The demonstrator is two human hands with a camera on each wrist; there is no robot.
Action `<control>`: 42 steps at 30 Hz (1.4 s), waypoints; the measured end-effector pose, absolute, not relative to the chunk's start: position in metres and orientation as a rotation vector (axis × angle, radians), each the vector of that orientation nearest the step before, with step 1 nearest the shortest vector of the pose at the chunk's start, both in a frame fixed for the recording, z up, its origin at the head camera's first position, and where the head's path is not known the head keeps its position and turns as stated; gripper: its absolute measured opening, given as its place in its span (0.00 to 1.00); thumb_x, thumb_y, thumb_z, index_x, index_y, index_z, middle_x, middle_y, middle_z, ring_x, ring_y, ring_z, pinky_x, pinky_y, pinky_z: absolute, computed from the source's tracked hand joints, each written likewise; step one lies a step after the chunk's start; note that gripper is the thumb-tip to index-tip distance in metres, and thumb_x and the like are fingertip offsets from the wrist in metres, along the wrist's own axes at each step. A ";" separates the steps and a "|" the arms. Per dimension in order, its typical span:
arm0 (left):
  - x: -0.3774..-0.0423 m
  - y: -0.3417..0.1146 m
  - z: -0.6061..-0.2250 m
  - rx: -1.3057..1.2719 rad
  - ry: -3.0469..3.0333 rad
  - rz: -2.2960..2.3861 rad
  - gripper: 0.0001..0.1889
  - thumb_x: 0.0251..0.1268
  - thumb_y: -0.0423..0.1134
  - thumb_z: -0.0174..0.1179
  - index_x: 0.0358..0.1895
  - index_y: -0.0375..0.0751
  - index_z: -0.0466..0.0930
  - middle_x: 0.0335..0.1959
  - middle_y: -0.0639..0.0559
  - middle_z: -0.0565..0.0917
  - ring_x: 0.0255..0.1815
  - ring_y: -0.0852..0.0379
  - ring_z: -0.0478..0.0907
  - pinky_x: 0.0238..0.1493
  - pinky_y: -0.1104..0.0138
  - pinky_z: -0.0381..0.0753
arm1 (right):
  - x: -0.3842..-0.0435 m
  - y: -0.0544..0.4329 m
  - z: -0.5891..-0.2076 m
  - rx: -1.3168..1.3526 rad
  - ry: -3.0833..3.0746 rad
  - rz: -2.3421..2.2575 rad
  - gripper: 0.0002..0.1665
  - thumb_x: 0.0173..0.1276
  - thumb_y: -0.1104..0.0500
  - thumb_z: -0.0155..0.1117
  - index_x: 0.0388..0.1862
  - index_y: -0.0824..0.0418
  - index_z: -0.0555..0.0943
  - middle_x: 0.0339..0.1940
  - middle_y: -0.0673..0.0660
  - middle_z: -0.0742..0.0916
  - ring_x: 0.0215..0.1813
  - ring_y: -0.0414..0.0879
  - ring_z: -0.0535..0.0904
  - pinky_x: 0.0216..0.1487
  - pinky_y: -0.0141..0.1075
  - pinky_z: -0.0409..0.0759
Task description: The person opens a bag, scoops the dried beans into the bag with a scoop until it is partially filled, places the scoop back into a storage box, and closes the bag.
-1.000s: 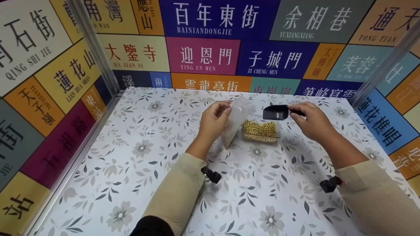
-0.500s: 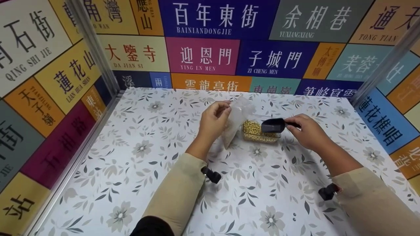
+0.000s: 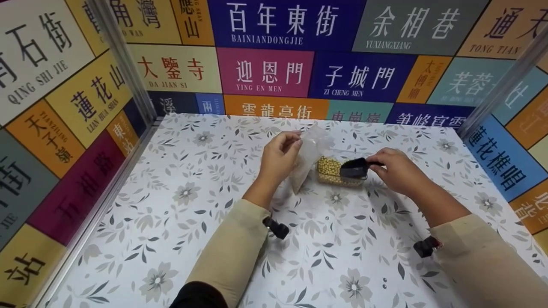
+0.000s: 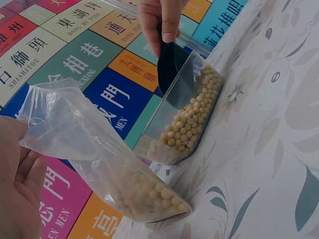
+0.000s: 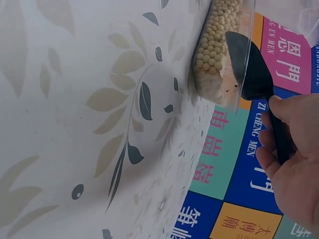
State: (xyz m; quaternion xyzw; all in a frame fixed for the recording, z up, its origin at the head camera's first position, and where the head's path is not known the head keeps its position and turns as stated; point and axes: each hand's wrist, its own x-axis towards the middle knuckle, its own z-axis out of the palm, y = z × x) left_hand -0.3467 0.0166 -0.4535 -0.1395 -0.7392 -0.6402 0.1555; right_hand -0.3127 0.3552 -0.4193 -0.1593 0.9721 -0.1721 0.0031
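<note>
By its upper edge, a clear plastic bag [image 3: 309, 152] is pinched between the thumb and fingers of my left hand [image 3: 277, 157]. The bag stands upright on the table, and the left wrist view shows soybeans [image 4: 154, 196] in its bottom. Just right of it sits a clear rectangular container [image 3: 341, 181] with soybeans [image 3: 329, 166] inside. My right hand [image 3: 396, 170] grips the handle of a black scoop [image 3: 354, 168]. The scoop's blade is tilted down into the right part of the container, among the beans; its tip is partly hidden in the head view.
A white table covering [image 3: 239, 239] with grey flowers and leaves lies under everything. Printed sign panels [image 3: 265, 72] form walls at the back and both sides. A metal corner post [image 3: 128, 64] rises at the back left.
My right hand has brought the scoop down and slightly left, from above and behind the container into its beans. The left hand and the bag have stayed in place.
</note>
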 end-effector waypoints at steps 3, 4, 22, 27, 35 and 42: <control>-0.347 0.017 -0.453 -0.393 -2.119 -1.848 0.05 0.79 0.40 0.64 0.49 0.44 0.86 0.59 0.57 0.89 0.54 0.65 0.85 0.59 0.70 0.87 | -0.313 0.355 -0.420 -0.520 3.035 -0.510 0.20 0.83 0.60 0.61 0.69 0.61 0.83 0.58 0.63 0.85 0.63 0.63 0.79 0.60 0.57 0.79; -0.347 0.017 -0.453 -0.396 -2.115 -1.856 0.06 0.79 0.39 0.64 0.49 0.43 0.86 0.59 0.57 0.89 0.54 0.64 0.85 0.59 0.70 0.87 | -0.313 0.356 -0.420 -0.524 3.034 -0.507 0.20 0.83 0.60 0.61 0.69 0.61 0.83 0.58 0.63 0.85 0.63 0.63 0.79 0.60 0.58 0.79; -0.345 0.015 -0.453 -0.444 -2.122 -1.771 0.05 0.79 0.40 0.64 0.48 0.45 0.86 0.60 0.56 0.89 0.54 0.65 0.85 0.58 0.71 0.87 | -0.317 0.348 -0.427 -0.572 3.034 -0.459 0.20 0.82 0.63 0.61 0.68 0.63 0.83 0.57 0.64 0.85 0.63 0.65 0.79 0.59 0.58 0.81; -0.345 0.015 -0.454 -0.428 -2.127 -1.776 0.05 0.79 0.40 0.64 0.48 0.45 0.86 0.58 0.57 0.89 0.52 0.65 0.85 0.56 0.71 0.87 | -0.320 0.337 -0.428 -0.550 3.006 -0.428 0.21 0.83 0.62 0.60 0.70 0.62 0.82 0.60 0.65 0.84 0.67 0.66 0.77 0.65 0.61 0.80; -0.345 0.016 -0.454 -0.429 -2.117 -1.785 0.03 0.78 0.40 0.65 0.46 0.48 0.86 0.58 0.57 0.90 0.51 0.65 0.85 0.55 0.71 0.87 | -0.325 0.332 -0.433 -0.551 2.982 -0.479 0.21 0.82 0.62 0.62 0.70 0.63 0.82 0.60 0.66 0.85 0.65 0.66 0.80 0.64 0.62 0.81; -0.346 0.017 -0.455 -0.440 -2.106 -1.794 0.02 0.78 0.39 0.65 0.46 0.47 0.86 0.58 0.56 0.90 0.52 0.64 0.86 0.57 0.70 0.87 | -0.326 0.332 -0.442 -0.567 2.977 -0.577 0.20 0.80 0.61 0.64 0.68 0.64 0.83 0.58 0.66 0.86 0.62 0.64 0.81 0.62 0.61 0.81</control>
